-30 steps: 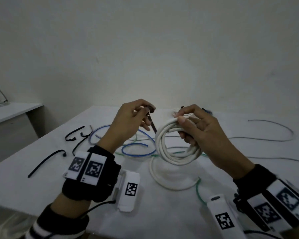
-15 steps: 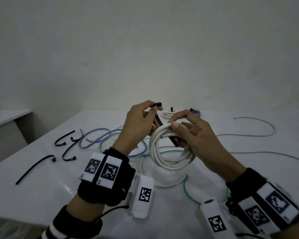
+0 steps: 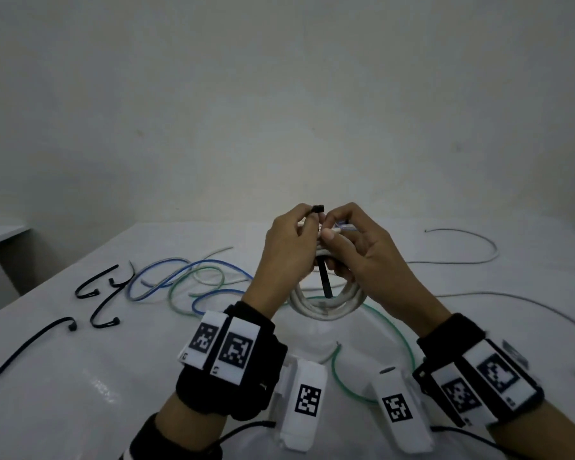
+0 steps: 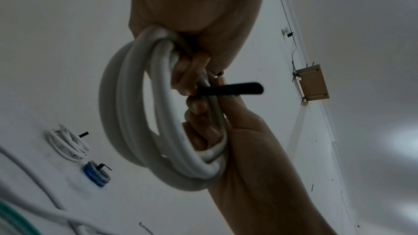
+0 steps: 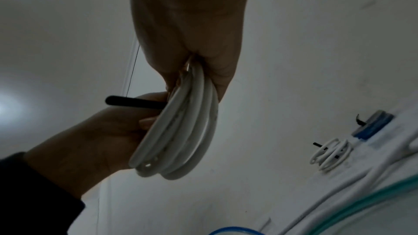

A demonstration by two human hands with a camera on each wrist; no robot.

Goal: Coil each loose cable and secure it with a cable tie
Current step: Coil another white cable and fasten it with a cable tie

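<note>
Both hands are up over the table [image 3: 80,376], close together. I have my left hand [image 3: 287,250] pinching the head end of a black cable tie [image 3: 318,209] between thumb and fingertips, and its tail sticks out below through the white coil [image 3: 326,303]. My right hand [image 3: 362,257] grips that coiled white cable, fingers curled through the loops, as I see clearly from the left wrist view, where the tie's strap [image 4: 230,88] crosses the bundle [image 4: 135,113] beside those fingers [image 4: 196,106]. From the right wrist view the coil [image 5: 181,131] hangs edge-on under my palm.

On the table, loose blue cable [image 3: 180,273] and green cable [image 3: 372,376] lie tangled to the left and below the hands, a grey cable [image 3: 472,247] trails off to the right, and spare black ties [image 3: 27,350] lie at the left. Farther back sit a tied white coil [image 4: 68,146] and a tied blue coil [image 4: 96,175].
</note>
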